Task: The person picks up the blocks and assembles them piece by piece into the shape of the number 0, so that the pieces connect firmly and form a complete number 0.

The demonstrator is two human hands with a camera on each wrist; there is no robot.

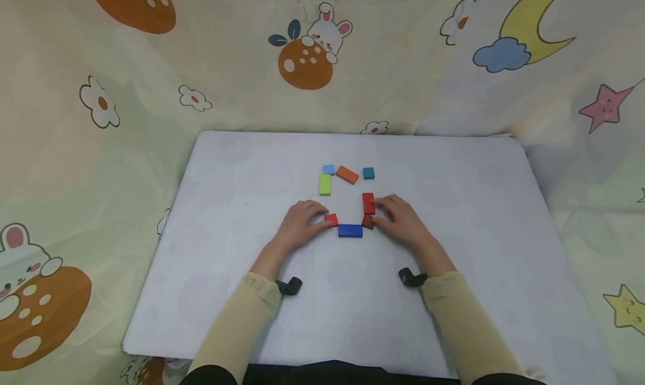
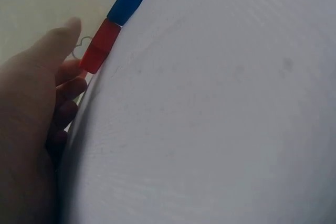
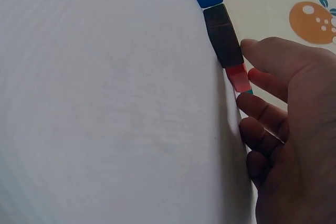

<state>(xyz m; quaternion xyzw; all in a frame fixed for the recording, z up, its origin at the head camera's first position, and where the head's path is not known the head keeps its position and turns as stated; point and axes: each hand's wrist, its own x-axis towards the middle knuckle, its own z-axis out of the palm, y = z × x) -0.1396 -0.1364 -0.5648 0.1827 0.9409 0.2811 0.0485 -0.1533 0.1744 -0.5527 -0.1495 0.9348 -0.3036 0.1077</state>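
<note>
Several small coloured blocks lie in a broken ring on a white table. My left hand (image 1: 301,224) is beside a small red block (image 1: 331,220); in the left wrist view its thumb stands apart from the block and a finger reaches the block's near end. A blue block (image 1: 350,230) lies flat between that red block and a small brown block (image 1: 368,222). On the right side, my right hand (image 1: 401,220) has its thumb tip at the brown block and its index fingertip against a longer red block (image 1: 369,203). Neither hand's fingers close round a block.
Farther back lie a green block (image 1: 325,184), a light blue block (image 1: 328,169), a tilted orange block (image 1: 347,175) and a teal block (image 1: 368,173). The white table (image 1: 453,167) meets a printed cloth (image 1: 242,66) at its back and sides.
</note>
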